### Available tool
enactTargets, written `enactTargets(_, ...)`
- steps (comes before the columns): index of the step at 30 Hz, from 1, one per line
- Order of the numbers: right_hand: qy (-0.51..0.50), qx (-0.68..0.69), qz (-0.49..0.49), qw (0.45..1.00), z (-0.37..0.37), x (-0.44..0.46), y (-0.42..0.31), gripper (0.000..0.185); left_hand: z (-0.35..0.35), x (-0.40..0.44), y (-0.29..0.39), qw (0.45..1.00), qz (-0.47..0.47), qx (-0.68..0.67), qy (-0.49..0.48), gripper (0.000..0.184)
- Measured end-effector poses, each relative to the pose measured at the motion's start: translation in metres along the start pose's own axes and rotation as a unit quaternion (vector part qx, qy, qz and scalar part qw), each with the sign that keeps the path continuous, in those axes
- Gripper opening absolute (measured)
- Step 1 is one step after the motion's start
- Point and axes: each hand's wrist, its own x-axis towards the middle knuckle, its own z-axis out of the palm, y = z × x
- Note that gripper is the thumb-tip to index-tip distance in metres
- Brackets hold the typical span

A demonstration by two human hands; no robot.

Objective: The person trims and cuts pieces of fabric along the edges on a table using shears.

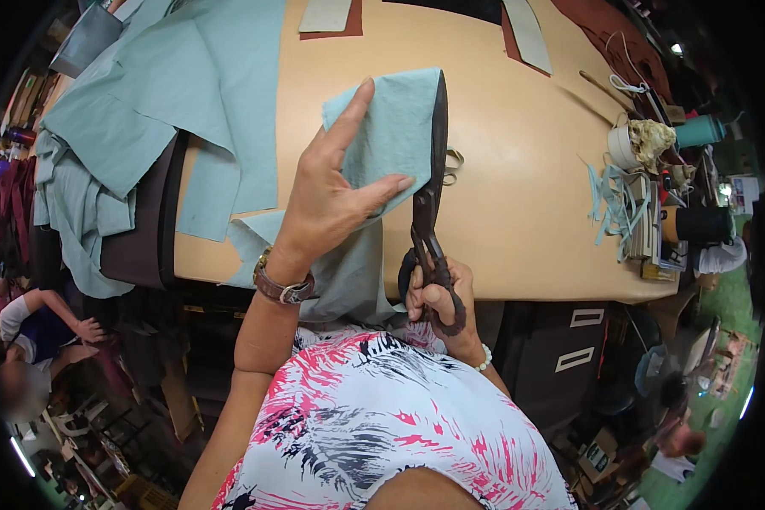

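Observation:
My left hand (327,191) grips a folded piece of light teal fabric (391,127), the thumb low on its front and the fingers along its left side. The rest of this cloth hangs down over the table edge toward my lap. My right hand (450,297) is wrapped round the handles of large dark scissors (427,208). Their long blades point away from me along the fabric's right edge. Whether the blades are slightly parted along the cloth I cannot tell.
More teal cloth (178,76) lies heaped over the left of the tan table (518,195). Small metal loops (453,160) lie right of the blades. Thin teal strips (612,204), a white bowl (623,146) and a teal bottle (699,131) are at the right. Another person's hand (89,329) shows far left.

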Motion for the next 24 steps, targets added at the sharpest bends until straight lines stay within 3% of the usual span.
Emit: enactTargets(24, 0.041, -0.01, 0.02, 0.999, 0.0059, -0.0026, -0.0002, 0.02, 0.0032, -0.0014, -0.001, 1.0, -0.018, -0.021, -0.007, 0.083)
